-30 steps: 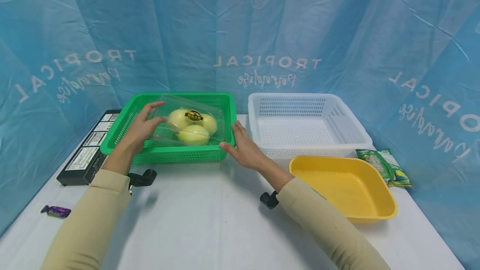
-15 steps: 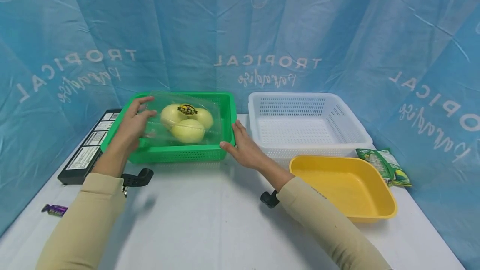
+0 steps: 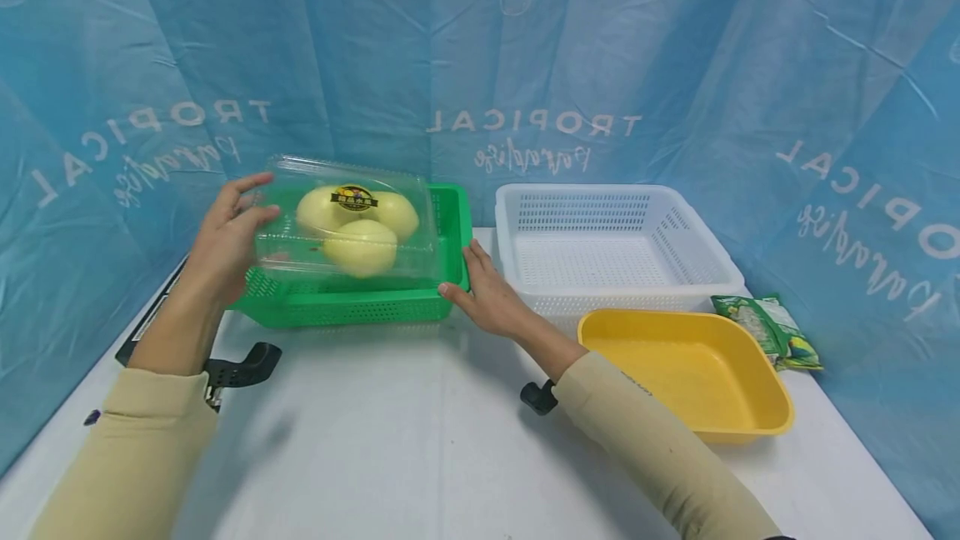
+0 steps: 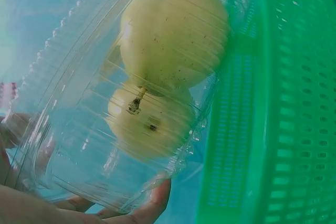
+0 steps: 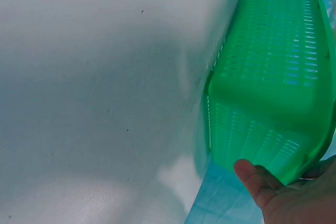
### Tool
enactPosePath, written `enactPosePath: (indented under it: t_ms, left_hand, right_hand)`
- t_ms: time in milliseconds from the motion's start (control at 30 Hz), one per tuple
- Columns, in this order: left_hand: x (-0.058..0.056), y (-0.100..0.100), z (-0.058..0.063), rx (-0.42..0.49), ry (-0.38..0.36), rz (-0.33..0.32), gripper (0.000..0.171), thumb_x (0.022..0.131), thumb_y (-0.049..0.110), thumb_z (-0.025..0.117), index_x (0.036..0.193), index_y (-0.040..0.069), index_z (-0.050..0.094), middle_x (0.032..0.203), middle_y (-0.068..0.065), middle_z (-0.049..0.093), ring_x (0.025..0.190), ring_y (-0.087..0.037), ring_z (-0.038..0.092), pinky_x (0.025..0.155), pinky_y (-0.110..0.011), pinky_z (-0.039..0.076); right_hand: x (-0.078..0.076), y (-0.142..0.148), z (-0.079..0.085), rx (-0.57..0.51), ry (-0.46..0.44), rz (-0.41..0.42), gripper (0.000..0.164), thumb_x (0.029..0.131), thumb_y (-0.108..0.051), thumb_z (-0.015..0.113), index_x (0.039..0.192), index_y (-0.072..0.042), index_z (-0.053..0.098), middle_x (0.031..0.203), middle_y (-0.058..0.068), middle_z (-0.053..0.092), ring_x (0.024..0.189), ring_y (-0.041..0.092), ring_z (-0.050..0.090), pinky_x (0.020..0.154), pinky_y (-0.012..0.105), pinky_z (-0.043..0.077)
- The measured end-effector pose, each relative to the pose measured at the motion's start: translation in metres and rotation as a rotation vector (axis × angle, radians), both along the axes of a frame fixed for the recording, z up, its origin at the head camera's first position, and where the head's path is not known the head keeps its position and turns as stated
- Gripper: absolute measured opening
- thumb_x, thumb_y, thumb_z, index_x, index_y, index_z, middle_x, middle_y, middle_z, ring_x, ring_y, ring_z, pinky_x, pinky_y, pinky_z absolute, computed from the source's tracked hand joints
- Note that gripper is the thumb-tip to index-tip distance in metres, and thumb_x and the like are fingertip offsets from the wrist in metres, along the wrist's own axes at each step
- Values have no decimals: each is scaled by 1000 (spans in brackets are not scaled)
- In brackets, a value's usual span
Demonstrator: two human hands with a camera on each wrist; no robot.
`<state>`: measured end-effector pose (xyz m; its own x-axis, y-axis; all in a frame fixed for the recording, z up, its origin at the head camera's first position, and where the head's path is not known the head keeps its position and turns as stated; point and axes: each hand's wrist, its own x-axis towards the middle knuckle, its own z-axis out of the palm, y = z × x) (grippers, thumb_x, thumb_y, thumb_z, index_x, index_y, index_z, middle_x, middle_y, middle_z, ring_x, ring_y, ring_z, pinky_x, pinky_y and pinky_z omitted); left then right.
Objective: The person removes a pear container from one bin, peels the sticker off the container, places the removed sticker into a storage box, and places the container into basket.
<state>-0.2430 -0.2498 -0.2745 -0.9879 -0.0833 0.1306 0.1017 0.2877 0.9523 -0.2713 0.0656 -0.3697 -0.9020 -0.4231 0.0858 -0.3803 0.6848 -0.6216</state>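
Observation:
A clear plastic clamshell box (image 3: 417, 261) with a black-and-gold label holds three pale yellow fruits (image 3: 362, 248) that look like pears. My left hand (image 3: 225, 240) grips its left end, thumb and fingers around the edge, and the box is tilted above the green basket (image 3: 360, 307). In the left wrist view, fingertips (image 4: 157, 198) show under the clear plastic, and stems and specks are visible on the fruit. My right hand (image 3: 487, 294) rests against the right end of the green basket with fingers extended; its thumb (image 5: 252, 179) touches the outer wall.
To the right stands a white basket (image 3: 600, 261), with a yellow tray (image 3: 682, 373) in front. Green snack packets (image 3: 765, 332) lie by the right edge. A black box (image 3: 138, 336) and a purple-wrapped candy (image 3: 92, 417) are partly hidden by my left arm. A blue curtain hangs behind.
My left hand has raised the clamshell box up out of the green basket and moved it left, towards me. The right hand stays at the basket's right end.

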Motion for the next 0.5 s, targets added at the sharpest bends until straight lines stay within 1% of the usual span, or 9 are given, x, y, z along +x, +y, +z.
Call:
enactPosePath:
  t_ms: [67, 100, 167, 200, 233, 300, 400, 500]
  left_hand:
    - [6, -1, 4, 37, -3, -20, 49, 100, 35, 37, 147, 38, 23, 159, -10, -4, 146, -38, 6, 100, -69, 33]
    - [10, -1, 6, 60, -6, -30, 49, 100, 35, 38, 147, 38, 23, 159, -9, -5, 146, -37, 8, 96, -65, 40]
    - [17, -2, 10, 104, -4, -49, 49, 100, 34, 40, 146, 37, 25, 159, -6, -7, 145, -37, 9, 88, -52, 51]
    - [20, -3, 11, 130, -3, -58, 50, 99, 33, 42, 146, 36, 26, 159, -5, -7, 144, -37, 10, 83, -45, 55]
    - [24, -4, 12, 149, 2, -63, 50, 99, 33, 43, 146, 36, 27, 159, -5, -7, 143, -36, 10, 77, -38, 56]
    - [30, -5, 14, 184, 11, -74, 50, 99, 32, 45, 146, 35, 29, 159, -4, -7, 142, -36, 10, 68, -26, 56]
    - [39, -5, 16, 223, 27, -85, 50, 99, 29, 46, 146, 34, 29, 159, -3, -5, 141, -35, 10, 67, -25, 56]
    - [48, -5, 16, 229, 38, -88, 51, 99, 28, 46, 146, 33, 28, 159, -1, -5, 142, -33, 10, 67, -25, 56]
  right_hand:
    - [0, 0, 0, 0, 1, -2, 83, 96, -53, 41, 152, -5, 4, 160, 12, -3, 147, 31, 15, 115, 50, 26]
    - [1, 0, 0, -1, 1, -4, 83, 96, -54, 41, 152, -5, 4, 160, 12, -3, 147, 31, 15, 115, 50, 26]
    - [1, 0, 1, -2, 0, -5, 83, 95, -54, 41, 152, -5, 4, 160, 11, -3, 147, 30, 15, 115, 49, 26]
    - [1, 0, 1, -3, 0, -7, 83, 95, -54, 41, 152, -6, 4, 160, 11, -3, 147, 30, 16, 115, 49, 26]
    - [1, 0, 1, -2, 1, -7, 83, 95, -54, 41, 152, -6, 4, 160, 11, -3, 147, 30, 16, 115, 49, 26]
    - [1, -1, 1, 0, 2, -9, 83, 95, -54, 41, 152, -6, 4, 160, 11, -3, 147, 30, 15, 116, 49, 26]
    - [0, -1, 0, -1, 7, -7, 83, 96, -53, 41, 152, -5, 4, 160, 11, -3, 147, 30, 14, 116, 48, 26]
    - [1, 0, 1, -1, 9, -3, 80, 97, -49, 42, 152, -4, 4, 160, 11, -4, 147, 29, 14, 116, 47, 26]
